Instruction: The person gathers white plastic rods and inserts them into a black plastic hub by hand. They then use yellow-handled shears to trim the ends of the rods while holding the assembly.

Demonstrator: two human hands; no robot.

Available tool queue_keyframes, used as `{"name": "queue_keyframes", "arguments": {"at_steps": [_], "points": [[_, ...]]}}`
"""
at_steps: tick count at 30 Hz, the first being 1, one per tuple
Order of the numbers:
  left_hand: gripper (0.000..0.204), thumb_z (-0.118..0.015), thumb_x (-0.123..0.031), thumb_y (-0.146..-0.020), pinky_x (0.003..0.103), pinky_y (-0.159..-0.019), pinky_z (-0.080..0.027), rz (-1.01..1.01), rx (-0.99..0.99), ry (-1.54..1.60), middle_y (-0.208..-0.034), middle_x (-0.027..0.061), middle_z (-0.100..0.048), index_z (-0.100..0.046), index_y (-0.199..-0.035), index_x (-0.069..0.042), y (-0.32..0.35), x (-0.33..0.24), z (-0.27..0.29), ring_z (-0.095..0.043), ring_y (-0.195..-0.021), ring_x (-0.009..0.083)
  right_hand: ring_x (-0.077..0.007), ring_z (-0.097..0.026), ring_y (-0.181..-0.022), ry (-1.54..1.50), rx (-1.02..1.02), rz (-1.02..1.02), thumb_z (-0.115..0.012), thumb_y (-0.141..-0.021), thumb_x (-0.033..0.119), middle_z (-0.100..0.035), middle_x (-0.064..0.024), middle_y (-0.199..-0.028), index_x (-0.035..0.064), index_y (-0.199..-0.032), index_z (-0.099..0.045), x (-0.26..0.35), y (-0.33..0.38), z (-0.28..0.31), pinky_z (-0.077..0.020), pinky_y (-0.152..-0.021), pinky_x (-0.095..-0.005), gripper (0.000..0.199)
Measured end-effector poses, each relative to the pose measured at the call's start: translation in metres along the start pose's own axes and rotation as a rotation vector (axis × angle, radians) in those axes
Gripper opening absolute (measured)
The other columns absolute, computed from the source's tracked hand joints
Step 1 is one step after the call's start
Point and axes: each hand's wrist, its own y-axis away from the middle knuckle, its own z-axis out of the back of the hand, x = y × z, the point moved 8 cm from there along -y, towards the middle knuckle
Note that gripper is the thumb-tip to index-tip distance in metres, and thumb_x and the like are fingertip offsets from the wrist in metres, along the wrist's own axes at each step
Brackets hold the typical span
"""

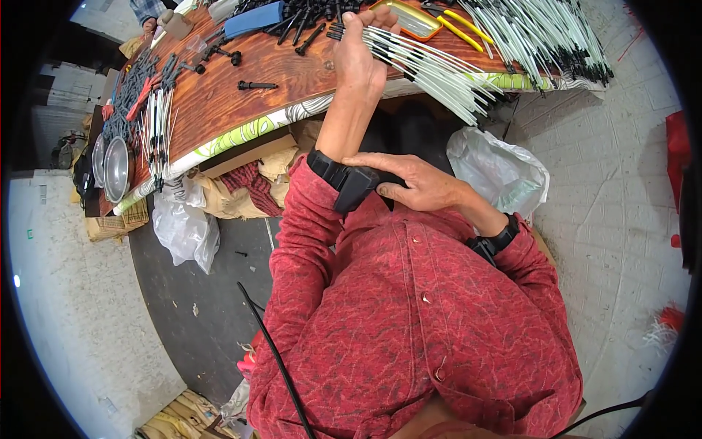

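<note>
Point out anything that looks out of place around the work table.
A small dark piece lies on the dark floor, away from the black parts heaped on the table; it may have dropped.

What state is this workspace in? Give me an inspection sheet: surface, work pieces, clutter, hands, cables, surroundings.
Surface: brown wooden tabletop, patterned covering along its front edge.
Work pieces: bundle of white rods in the left hand; more rods piled at the right.
Clutter: loose black part, blue container, yellow-handled tool.
Hands: left fingers closed around the rods' black ends; right hand touching the black device on the left wrist.
Cables: one black cable at lower left, another at lower right.
Surroundings: pale floor, plastic bags below the table edge.
</note>
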Motion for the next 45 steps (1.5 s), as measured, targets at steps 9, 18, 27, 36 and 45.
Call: {"name": "queue_keyframes", "arguments": {"at_steps": [9, 18, 27, 36, 45], "points": [[0.047, -0.039, -0.036, -0.108, 0.044, -0.096, -0.055, -0.124, -0.006, -0.284, -0.112, 0.0201, -0.066, -0.057, -0.108, 0.007, 0.037, 0.006, -0.031, -0.066, -0.104, 0.0292, -0.0308, -0.056, -0.125, -0.104, 0.257, -0.033, -0.049, -0.083, -0.004, -0.058, -0.0135, -0.138, 0.0105, -0.147, -0.046, -0.007, 0.004, -0.027, -0.0418, -0.109, -0.0392, 0.066], [0.043, -0.046, -0.038, -0.105, 0.049, -0.104, -0.049, 0.227, -0.043, 0.05, -0.116, 0.0195, -0.065, -0.06, -0.106, 0.002, 0.061, 0.027, -0.011, -0.064, -0.111, 0.0329, -0.0303, -0.066, -0.107, 0.13, 0.172, -0.085, -0.051, -0.09, -0.001, -0.067, -0.0127, -0.122, 0.0132, -0.142, -0.052, 0.017, 0.015, 0.012, -0.0507, -0.094, -0.0401, 0.055], [0.041, -0.048, -0.037, -0.105, 0.049, -0.104, -0.049, 0.317, 0.242, -0.28, -0.12, 0.0225, -0.064, -0.061, -0.105, 0.002, 0.093, -0.001, -0.017, -0.063, -0.115, 0.0328, -0.0209, -0.067, -0.104, 0.305, -0.48, -0.201, -0.061, -0.097, 0.013, -0.068, -0.0137, -0.116, 0.002, -0.129, -0.059, 0.018, 0.046, 0.135, -0.0519, -0.091, -0.0352, 0.034], [0.039, -0.044, -0.036, -0.107, 0.041, -0.095, -0.053, 0.505, 0.268, -0.377, -0.116, 0.0206, -0.067, -0.061, -0.104, 0.0, 0.099, 0.039, -0.006, -0.065, -0.109, 0.0287, -0.0164, -0.055, -0.116, -0.492, -0.135, -0.434, -0.053, -0.098, 0.058, -0.06, -0.01, -0.122, -0.0044, -0.132, -0.05, -0.095, 0.014, 0.055, -0.0453, -0.097, -0.0327, 0.071], [0.053, -0.037, -0.045, -0.107, 0.023, -0.055, -0.052, 0.659, 0.377, -0.793, -0.119, 0.0165, -0.069, -0.062, -0.117, 0.001, 0.099, 0.04, -0.015, -0.067, -0.092, 0.0154, -0.0172, -0.064, -0.096, -0.361, -0.363, -0.282, -0.051, -0.101, 0.054, -0.06, -0.0095, -0.111, -0.0024, -0.131, -0.049, -0.093, 0.017, 0.068, -0.0506, -0.087, -0.0329, 0.064]]}}
